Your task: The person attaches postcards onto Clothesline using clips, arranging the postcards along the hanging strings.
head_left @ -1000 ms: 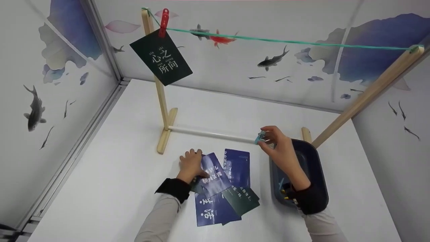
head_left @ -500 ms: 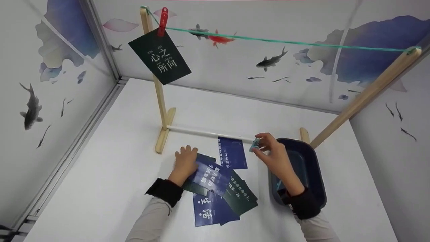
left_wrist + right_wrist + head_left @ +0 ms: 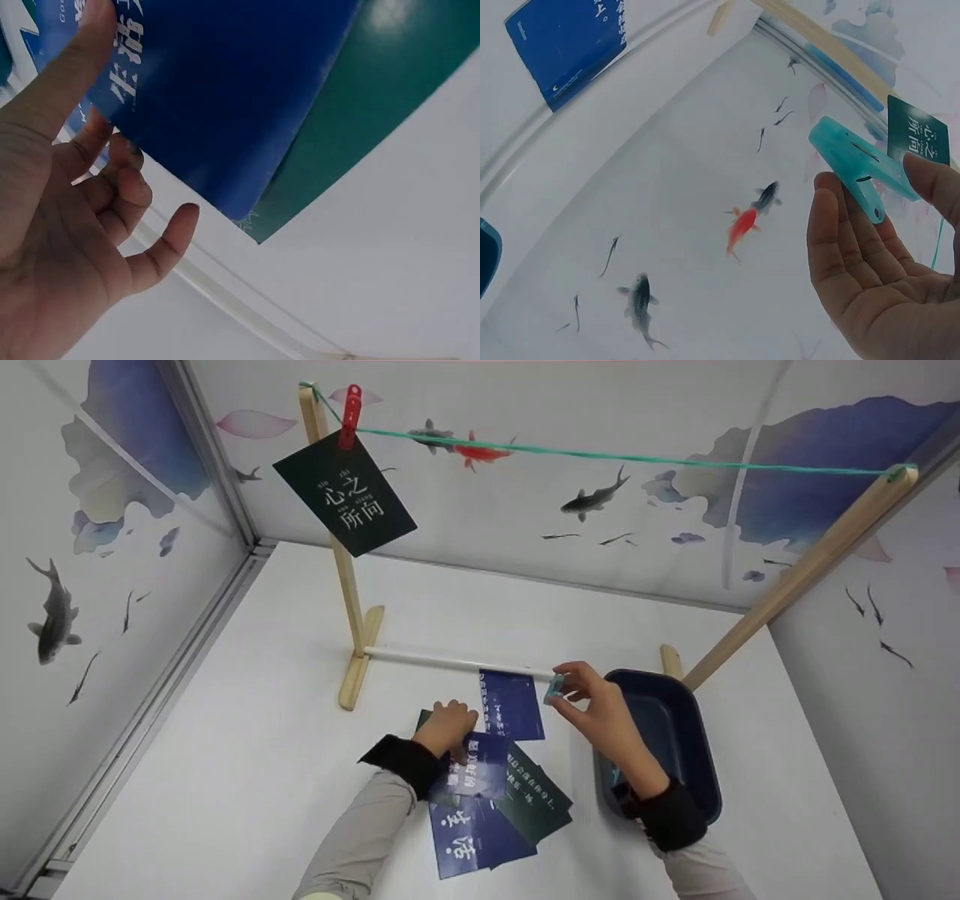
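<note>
My left hand (image 3: pixel 448 729) is at the left side of a loose pile of cards; in the left wrist view the thumb lies on a blue card (image 3: pixel 217 90) and the fingers curl at its edge, with a green card (image 3: pixel 375 97) beneath it. My right hand (image 3: pixel 600 712) pinches a light-blue clip (image 3: pixel 855 161) between thumb and fingers, above the table beside the tray. A separate blue card (image 3: pixel 512 705) lies against the white bar (image 3: pixel 450 661). Below are a dark green card (image 3: pixel 534 795) and a blue card with large white characters (image 3: pixel 480 836).
A dark green card (image 3: pixel 345 495) hangs from a green string (image 3: pixel 600 455) by a red clip (image 3: pixel 350 416). Wooden posts (image 3: pixel 802 577) hold the string at both ends. A dark blue tray (image 3: pixel 709 750) stands beneath my right forearm, with grey-white walls behind.
The left hand moved left with cards, then back right over the pile. One blue card shifted up to the white bar. My right hand moved slightly left and down, still pinching the clip.
</note>
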A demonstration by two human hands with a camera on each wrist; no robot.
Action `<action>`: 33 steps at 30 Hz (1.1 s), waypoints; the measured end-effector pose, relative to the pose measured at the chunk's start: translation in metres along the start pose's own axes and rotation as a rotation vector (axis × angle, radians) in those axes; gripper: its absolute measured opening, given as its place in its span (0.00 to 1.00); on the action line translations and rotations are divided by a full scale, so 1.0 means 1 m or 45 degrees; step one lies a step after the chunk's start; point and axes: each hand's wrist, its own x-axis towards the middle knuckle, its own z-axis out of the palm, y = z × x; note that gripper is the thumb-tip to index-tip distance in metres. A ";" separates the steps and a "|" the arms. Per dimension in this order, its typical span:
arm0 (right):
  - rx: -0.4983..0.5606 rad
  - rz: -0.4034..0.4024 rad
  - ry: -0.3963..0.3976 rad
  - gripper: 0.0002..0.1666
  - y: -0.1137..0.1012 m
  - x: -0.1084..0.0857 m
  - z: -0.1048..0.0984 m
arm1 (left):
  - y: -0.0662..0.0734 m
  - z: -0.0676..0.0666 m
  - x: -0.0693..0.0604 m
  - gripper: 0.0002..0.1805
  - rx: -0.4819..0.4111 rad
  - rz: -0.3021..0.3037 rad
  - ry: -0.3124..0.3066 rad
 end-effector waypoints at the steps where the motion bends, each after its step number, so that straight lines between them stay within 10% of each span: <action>1: 0.000 -0.008 -0.007 0.21 -0.001 0.001 -0.001 | -0.002 -0.001 -0.003 0.30 -0.049 0.020 -0.024; 7: -0.032 -0.068 -0.072 0.18 -0.005 0.012 -0.004 | -0.024 -0.007 -0.026 0.14 -0.408 0.197 -0.004; 14: 0.014 -0.247 0.004 0.19 -0.037 0.042 -0.010 | -0.051 -0.048 -0.045 0.04 -0.730 0.315 0.330; 26: -0.019 -0.468 -0.030 0.20 -0.117 0.117 -0.037 | -0.059 -0.135 -0.060 0.08 -1.268 -0.034 1.257; 33: -0.026 -0.506 0.046 0.21 -0.151 0.152 -0.043 | -0.063 -0.166 -0.061 0.11 -1.265 -0.186 1.516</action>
